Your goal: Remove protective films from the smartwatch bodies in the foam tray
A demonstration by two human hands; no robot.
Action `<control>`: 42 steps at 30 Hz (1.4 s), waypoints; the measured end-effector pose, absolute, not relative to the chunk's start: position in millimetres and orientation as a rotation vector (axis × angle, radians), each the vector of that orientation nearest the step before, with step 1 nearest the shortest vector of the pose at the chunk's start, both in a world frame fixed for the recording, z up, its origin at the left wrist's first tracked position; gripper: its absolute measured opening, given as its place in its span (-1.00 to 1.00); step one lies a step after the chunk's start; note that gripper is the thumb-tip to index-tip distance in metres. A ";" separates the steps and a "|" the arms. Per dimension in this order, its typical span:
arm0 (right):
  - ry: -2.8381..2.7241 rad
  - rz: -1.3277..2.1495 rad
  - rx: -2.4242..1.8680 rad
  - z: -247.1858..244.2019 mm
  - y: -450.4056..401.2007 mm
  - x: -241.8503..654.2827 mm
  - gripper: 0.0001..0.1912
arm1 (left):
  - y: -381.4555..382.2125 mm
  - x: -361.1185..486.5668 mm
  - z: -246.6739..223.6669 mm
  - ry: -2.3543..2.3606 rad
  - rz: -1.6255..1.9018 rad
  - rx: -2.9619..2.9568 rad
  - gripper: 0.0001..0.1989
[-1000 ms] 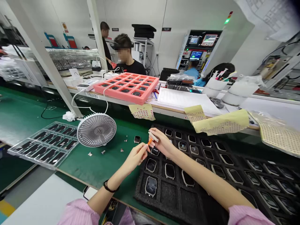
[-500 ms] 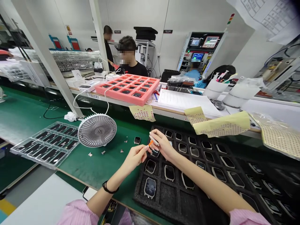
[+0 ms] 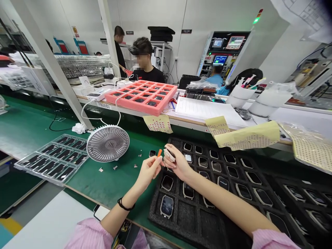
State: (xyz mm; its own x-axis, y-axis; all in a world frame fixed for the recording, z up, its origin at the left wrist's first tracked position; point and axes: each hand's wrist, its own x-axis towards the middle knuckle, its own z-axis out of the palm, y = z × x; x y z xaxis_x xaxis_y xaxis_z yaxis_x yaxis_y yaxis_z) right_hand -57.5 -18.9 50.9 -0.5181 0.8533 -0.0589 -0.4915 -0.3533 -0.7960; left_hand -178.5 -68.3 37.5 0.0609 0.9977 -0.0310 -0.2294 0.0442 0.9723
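Observation:
My left hand (image 3: 148, 168) is closed, pinching a small orange stick-like piece (image 3: 159, 152) that points up between thumb and fingers. Close beside it, my right hand (image 3: 178, 160) grips a watch case (image 3: 169, 154), pale at the edge and tilted on its side. The orange piece and the case are a short gap apart. Both hands hover over the left edge of a black foam tray (image 3: 187, 216), whose pockets hold several square watches, such as one with a dark screen (image 3: 166, 206). Behind my left hand another watch (image 3: 152, 153) lies on the green mat.
A round fan (image 3: 108, 143) stands left of my hands, with small scraps (image 3: 115, 168) near it. Farther left is a clear tray of dark parts (image 3: 55, 157). A pink foam tray (image 3: 158, 110) sits on the shelf ahead; yellow sheets (image 3: 249, 135) hang below. A co-worker (image 3: 150, 74) sits beyond.
The orange piece has come away from the watch case and now points upward in my left hand. My right hand has turned the case more edge-on.

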 end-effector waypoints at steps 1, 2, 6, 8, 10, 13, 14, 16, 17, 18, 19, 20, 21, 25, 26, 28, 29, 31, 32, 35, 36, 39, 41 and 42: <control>-0.995 1.921 -0.635 49.7 -20.5 -59.4 -0.75 | -66.8 -178.0 38.9 1.029 1.266 1.039 -0.49; -1.064 1.880 -0.670 48.1 -21.9 -61.3 -0.74 | -65.4 -177.6 40.1 1.045 1.282 1.046 -0.49; -1.453 1.579 -0.851 38.4 -10.5 -59.7 -0.67 | -61.4 -182.8 38.9 1.108 1.290 1.031 -0.53; -1.622 1.229 -1.042 33.0 12.3 -49.3 -0.67 | -60.6 -193.1 33.5 1.169 1.312 1.023 -0.56; -1.633 1.027 -1.171 26.7 43.4 -34.7 -0.69 | -60.7 -207.4 25.4 1.293 1.330 1.096 -0.57; -1.695 0.826 -1.310 13.6 86.2 -18.0 -0.80 | -62.8 -228.0 11.3 1.533 1.157 1.343 -0.56; -1.733 0.783 -1.352 8.7 95.7 -15.8 -0.83 | -63.8 -233.1 6.8 1.601 1.062 1.416 -0.55; -1.839 0.723 -1.419 -0.1 105.9 -15.0 -0.86 | -66.2 -240.4 -0.6 1.707 0.897 1.517 -0.55; -1.898 0.695 -1.440 -3.1 107.5 -14.9 -0.86 | -67.4 -243.0 -3.5 1.749 0.837 1.550 -0.55; -1.955 0.661 -1.456 -4.7 107.5 -13.7 -0.86 | -68.4 -245.1 -6.0 1.786 0.786 1.576 -0.56; -2.002 0.616 -1.471 -4.9 106.6 -10.8 -0.85 | -69.3 -247.2 -8.1 1.817 0.740 1.597 -0.58; -2.034 0.561 -1.494 -3.8 105.3 -5.8 -0.84 | -70.1 -249.1 -9.9 1.845 0.699 1.610 -0.59; -2.049 0.499 -1.527 -1.8 104.1 1.1 -0.82 | -70.7 -251.0 -11.6 1.867 0.660 1.617 -0.61; -2.059 0.341 -1.719 6.2 102.6 36.1 -0.78 | -71.5 -254.9 -15.4 1.922 0.569 1.618 -0.64; -2.077 0.347 -1.744 6.6 102.7 43.0 -0.80 | -71.4 -254.2 -15.1 1.937 0.563 1.609 -0.65; -2.133 0.409 -1.746 5.4 103.4 52.1 -0.83 | -70.9 -250.4 -12.4 1.952 0.576 1.592 -0.68; -2.159 0.457 -1.731 4.3 103.9 54.5 -0.84 | -70.7 -247.5 -10.0 1.940 0.590 1.587 -0.68; -2.180 0.560 -1.701 2.1 105.4 56.2 -0.84 | -69.9 -240.3 -4.1 1.881 0.629 1.591 -0.66; -2.172 0.605 -1.694 1.2 106.3 56.2 -0.85 | -69.3 -236.4 -1.0 1.846 0.652 1.600 -0.64; -2.081 0.691 -1.699 -0.9 108.8 54.3 -0.84 | -66.5 -224.5 7.1 1.778 0.696 1.647 -0.62; -2.031 0.708 -1.705 -1.7 109.4 53.2 -0.83 | -65.2 -220.7 9.1 1.764 0.705 1.659 -0.62; -1.863 0.780 -1.687 -3.9 109.5 47.8 -0.79 | -61.0 -210.3 12.7 1.690 0.755 1.651 -0.64; -1.767 0.854 -1.610 -3.5 106.7 41.8 -0.77 | -59.1 -204.0 14.4 1.609 0.817 1.633 -0.64; -1.727 0.898 -1.547 -2.0 103.8 37.8 -0.77 | -58.5 -200.7 15.6 1.562 0.855 1.627 -0.64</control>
State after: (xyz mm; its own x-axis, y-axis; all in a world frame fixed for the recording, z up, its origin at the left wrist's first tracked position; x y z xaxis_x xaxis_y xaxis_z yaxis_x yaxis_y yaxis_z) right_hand 37.8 103.8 -2.0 -0.0985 0.9949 0.0208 0.5546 0.0723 -0.8290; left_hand -200.7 -58.5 15.6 0.0485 0.9987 -0.0141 0.5259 -0.0135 0.8504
